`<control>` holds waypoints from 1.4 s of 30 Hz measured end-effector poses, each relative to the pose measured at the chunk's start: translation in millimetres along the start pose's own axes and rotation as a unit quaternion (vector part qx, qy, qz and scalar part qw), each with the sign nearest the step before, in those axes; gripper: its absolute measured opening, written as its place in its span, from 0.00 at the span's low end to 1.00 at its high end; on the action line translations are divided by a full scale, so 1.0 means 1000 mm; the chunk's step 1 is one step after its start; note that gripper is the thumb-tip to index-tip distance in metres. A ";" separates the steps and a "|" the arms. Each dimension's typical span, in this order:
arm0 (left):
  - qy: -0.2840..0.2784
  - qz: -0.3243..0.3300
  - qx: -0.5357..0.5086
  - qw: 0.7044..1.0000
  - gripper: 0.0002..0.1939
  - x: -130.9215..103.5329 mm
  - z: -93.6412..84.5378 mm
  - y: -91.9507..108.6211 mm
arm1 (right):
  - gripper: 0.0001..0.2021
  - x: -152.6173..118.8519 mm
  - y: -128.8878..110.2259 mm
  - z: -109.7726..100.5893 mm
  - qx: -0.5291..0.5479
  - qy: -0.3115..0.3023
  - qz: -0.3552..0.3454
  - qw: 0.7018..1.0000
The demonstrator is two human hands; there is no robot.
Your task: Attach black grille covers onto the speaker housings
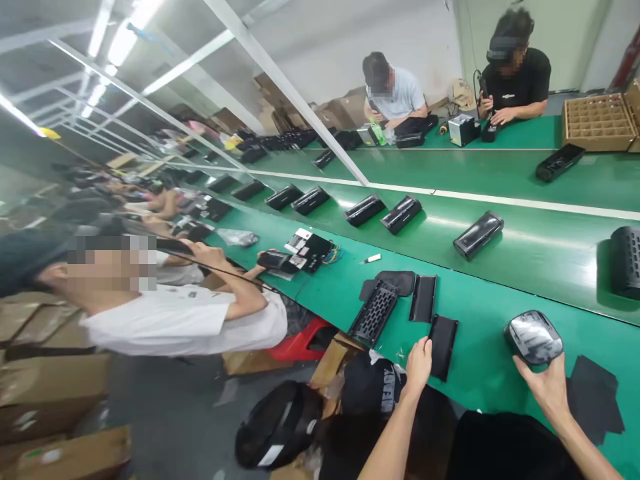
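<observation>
My right hand [547, 387] grips a black speaker-like housing [534, 339], its glossy rounded end tilted up toward me, thumb and fingers around its lower side. My left hand [418, 368] is closed at the left edge of a flat black rectangular panel [443, 348] on the green bench. A second such panel [423, 298] lies just beyond it. Left of these rests a black perforated grille housing [376, 312], partly over dark flat sheets [400, 280]. Several thin black sheets [595, 397] are stacked right of my right hand.
Beyond the bench runs a green conveyor [540, 257] with several black housings, one [479, 235] nearest the middle. To the left, a co-worker in a white shirt [190, 320] handles a device beside a boxy unit [310, 248]. A black bag [280, 423] sits below the bench.
</observation>
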State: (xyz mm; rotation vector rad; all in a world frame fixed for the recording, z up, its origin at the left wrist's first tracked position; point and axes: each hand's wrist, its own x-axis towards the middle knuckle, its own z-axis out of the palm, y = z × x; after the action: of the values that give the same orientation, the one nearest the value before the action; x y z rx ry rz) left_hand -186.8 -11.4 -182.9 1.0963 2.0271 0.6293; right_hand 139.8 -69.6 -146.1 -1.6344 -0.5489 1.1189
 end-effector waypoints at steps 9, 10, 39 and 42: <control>-0.080 -0.007 -0.153 0.985 0.27 -0.015 0.012 0.019 | 0.31 0.053 -0.041 -0.032 0.083 0.068 0.009 0.994; -0.084 -0.014 -0.174 0.981 0.29 -0.018 0.016 0.024 | 0.29 0.055 -0.047 -0.041 0.101 0.064 0.016 0.993; -0.531 -0.149 -0.582 0.597 0.34 -0.122 0.065 0.183 | 0.22 -0.077 -0.127 -0.128 0.195 0.092 0.186 0.958; -0.536 -0.125 -0.573 0.608 0.28 -0.124 0.062 0.180 | 0.22 -0.077 -0.126 -0.129 0.190 0.080 0.184 0.961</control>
State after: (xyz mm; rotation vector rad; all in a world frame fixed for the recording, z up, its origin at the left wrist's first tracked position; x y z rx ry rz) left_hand -4.0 -20.3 -48.8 0.1674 0.4027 0.6704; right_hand 238.1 -149.0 4.0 -1.4982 0.0836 1.2548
